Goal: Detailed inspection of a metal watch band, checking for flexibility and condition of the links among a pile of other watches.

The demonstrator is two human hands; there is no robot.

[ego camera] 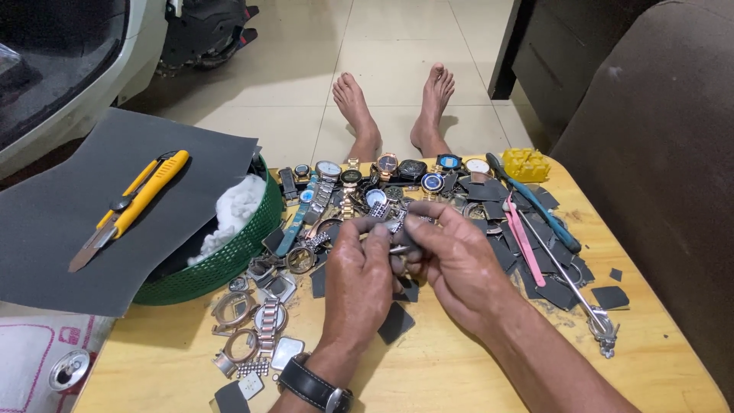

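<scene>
Watch parts, a small metal piece (395, 227) with a scrap of grey sheet, are pinched between both hands at the centre of the frame, raised just above the wooden table (459, 359) so the work can be seen closely. The left hand (359, 268), a black wristwatch (315, 386) strapped at its wrist, is closed with thumb and fingertips pressed on the piece from the left. The right hand (451, 256) is likewise closed, its fingertips gripping the same piece from the right; exactly what is gripped cannot be told.

Watches (382, 180) are laid in a row along the far edge, within reach. Pink tweezers (524, 237) and a blue-handled tool (535, 203) lie at the right. At the left, a yellow utility knife (130, 206) rests on a grey sheet (69, 222) laid over a green basket (229, 260).
</scene>
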